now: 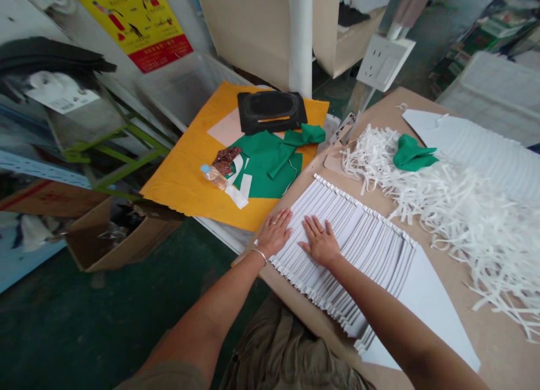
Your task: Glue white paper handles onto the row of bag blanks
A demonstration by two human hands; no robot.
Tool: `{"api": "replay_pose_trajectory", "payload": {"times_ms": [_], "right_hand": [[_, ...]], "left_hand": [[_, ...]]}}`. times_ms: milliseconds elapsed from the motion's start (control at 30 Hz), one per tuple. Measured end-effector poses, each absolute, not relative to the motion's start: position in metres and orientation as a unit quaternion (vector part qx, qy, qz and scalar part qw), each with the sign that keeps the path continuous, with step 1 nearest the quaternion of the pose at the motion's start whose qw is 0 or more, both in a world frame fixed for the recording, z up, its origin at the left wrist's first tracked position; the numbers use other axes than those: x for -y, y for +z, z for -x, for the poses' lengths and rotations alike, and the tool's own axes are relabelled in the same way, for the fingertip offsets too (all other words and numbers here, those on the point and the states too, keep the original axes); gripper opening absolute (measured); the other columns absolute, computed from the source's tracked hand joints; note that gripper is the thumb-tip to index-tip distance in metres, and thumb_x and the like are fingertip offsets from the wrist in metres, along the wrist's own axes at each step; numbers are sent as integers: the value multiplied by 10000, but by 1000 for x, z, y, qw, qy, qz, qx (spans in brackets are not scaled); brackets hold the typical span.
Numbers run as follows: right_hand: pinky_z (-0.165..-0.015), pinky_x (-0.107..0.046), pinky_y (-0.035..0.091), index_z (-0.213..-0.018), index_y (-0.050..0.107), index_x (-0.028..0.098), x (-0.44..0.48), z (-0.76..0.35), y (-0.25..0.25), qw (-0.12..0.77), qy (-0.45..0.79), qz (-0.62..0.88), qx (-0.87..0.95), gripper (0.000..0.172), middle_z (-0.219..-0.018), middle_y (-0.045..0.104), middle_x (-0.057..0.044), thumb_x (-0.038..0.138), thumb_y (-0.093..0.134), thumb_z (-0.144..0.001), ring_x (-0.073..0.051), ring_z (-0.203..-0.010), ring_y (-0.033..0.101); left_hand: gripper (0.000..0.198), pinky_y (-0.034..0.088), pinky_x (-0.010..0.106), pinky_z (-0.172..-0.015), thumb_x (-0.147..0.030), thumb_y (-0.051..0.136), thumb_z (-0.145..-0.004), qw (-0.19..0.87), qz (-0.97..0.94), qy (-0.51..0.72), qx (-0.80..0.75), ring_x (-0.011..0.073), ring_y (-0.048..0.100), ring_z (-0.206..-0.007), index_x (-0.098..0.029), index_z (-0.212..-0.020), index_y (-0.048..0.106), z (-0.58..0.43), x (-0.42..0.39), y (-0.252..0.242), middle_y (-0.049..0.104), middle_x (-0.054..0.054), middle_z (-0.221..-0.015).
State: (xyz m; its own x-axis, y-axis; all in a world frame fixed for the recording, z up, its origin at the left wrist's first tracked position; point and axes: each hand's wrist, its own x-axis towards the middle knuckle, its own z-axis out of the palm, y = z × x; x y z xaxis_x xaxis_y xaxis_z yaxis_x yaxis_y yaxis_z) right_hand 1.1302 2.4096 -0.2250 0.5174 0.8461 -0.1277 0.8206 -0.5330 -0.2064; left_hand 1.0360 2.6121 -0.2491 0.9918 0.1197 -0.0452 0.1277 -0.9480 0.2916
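Observation:
A row of overlapping white sheets (363,238) with narrow folded-looking edges lies fanned along the table in front of me. My left hand (274,232) rests flat on the far left end of the row, fingers stretched out, a ring and a bracelet on it. Just to its right, my right hand (320,241) lies palm down on the same sheets with its fingers spread. Neither hand grips anything. At the near right end, one sheet shows its wide pointed shape. My right forearm hides part of the row.
A heap of white strips (455,210) with a green cloth scrap (413,153) covers the table's right side. More white sheets (485,148) lie behind. On yellow cloth (185,165) sit green fabric (265,159), a black tray-like piece (272,111) and a plastic bottle (214,177). A cardboard box (122,238) stands lower left.

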Motion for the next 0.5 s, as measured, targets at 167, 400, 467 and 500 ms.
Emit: {"api": "replay_pose_trajectory", "payload": {"times_ms": [167,400,467,500], "right_hand": [[-1261,-601,71,-1615,268,177,-2388,-1127,-234,76,53,870,483,728,-1674,232,-100,588,344,-1019,-290,-1580,145],[-1267,-584,103,-1625,202,125,-2360,-1119,-229,68,43,875,478,777,-1670,234,-120,581,362,-1017,-289,-1579,152],[-1263,-590,114,-1629,177,122,-2358,-1117,-226,66,48,879,470,786,-1664,250,-127,582,357,-1017,-291,-1576,165],[-1262,-592,114,-1631,167,125,-2359,-1117,-225,67,48,882,465,787,-1665,247,-126,580,355,-1018,-291,-1577,161]], "left_hand": [[657,255,469,-1238,-439,332,-1046,110,-992,-17,-60,218,153,-1571,-230,-1647,169,-1035,-2611,-247,212,40,-1687],[651,253,513,-1239,-427,316,-1053,89,-994,-21,-57,228,172,-1567,-210,-1647,163,-1038,-2609,-247,236,48,-1678],[639,199,535,-1256,-401,313,-1055,89,-995,-10,-38,232,151,-1572,-210,-1647,167,-1039,-2598,-245,233,49,-1679],[629,172,534,-1265,-390,309,-1057,91,-996,-5,-16,226,140,-1574,-217,-1646,173,-1040,-2591,-244,228,42,-1681]]}}
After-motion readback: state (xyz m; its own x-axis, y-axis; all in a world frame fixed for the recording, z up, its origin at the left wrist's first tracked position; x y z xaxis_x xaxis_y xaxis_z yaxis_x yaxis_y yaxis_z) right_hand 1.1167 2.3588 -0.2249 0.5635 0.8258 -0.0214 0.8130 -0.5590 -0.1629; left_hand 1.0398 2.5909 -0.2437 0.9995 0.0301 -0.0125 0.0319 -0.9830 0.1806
